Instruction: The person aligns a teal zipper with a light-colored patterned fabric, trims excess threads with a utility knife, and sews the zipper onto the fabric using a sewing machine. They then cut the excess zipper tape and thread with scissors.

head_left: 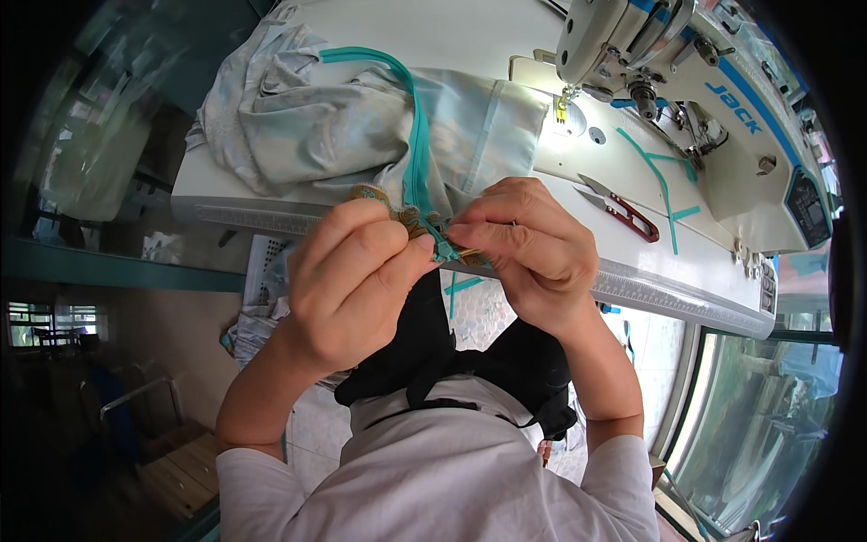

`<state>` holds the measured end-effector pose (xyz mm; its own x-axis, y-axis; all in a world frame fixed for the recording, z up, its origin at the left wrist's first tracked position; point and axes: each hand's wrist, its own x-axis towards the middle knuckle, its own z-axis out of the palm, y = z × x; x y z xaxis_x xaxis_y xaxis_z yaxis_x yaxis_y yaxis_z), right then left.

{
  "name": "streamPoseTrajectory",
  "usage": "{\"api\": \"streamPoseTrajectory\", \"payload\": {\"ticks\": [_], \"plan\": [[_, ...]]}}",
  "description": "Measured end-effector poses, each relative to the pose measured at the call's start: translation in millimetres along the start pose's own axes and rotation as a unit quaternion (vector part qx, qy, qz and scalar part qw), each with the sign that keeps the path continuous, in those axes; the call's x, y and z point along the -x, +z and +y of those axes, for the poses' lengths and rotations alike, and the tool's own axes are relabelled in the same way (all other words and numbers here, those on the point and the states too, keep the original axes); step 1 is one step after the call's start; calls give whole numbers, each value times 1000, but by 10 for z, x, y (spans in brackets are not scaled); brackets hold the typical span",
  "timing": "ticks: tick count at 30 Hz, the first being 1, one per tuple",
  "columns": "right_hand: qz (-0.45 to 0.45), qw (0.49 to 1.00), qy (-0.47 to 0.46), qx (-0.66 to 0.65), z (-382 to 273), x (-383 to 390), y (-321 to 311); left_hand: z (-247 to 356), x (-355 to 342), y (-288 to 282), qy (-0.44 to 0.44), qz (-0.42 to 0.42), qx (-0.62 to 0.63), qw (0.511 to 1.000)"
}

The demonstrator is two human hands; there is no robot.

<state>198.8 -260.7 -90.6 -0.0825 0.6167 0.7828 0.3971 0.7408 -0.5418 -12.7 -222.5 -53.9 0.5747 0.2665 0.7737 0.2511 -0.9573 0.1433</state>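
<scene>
A pale grey-blue patterned fabric piece lies bunched over the white sewing table, with a teal zipper running down it toward me. At the table's front edge, my left hand pinches the zipper's lower end, where a gathered brownish patterned cloth also shows. My right hand pinches the same end from the other side, thumb against forefinger. Between the fingertips the teal tape looks crumpled; a thin golden-brown strip sticks out by the right thumb, too small to name.
A white sewing machine stands at the right, its presser foot lit. Red-handled scissors and teal tape scraps lie nearby. A ruler strip edges the table. A white perforated basket sits below at left.
</scene>
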Motion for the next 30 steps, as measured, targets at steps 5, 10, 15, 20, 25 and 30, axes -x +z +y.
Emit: {"api": "streamPoseTrajectory", "payload": {"ticks": [5, 10, 15, 20, 25, 30], "plan": [[-10, 1000, 24, 1, 13, 25, 14, -71, 27, 62, 34, 1, 18, 999], [-14, 999, -27, 27, 57, 21, 21, -92, 11, 89, 12, -1, 59, 998], [-21, 998, 20, 51, 36, 24, 15, -66, -26, 106, -98, -30, 122, 987], [40, 995, 76, 59, -342, 41, -30, -122, -2, 84, -347, -53, 340, 873], [-32, 970, 237, -49, -437, 206, 231, -156, -95, 57, -466, -60, 469, 748], [19, 875, 441, -200, -299, 114, 317, -169, -155, 31, -498, -30, 506, 704]]}}
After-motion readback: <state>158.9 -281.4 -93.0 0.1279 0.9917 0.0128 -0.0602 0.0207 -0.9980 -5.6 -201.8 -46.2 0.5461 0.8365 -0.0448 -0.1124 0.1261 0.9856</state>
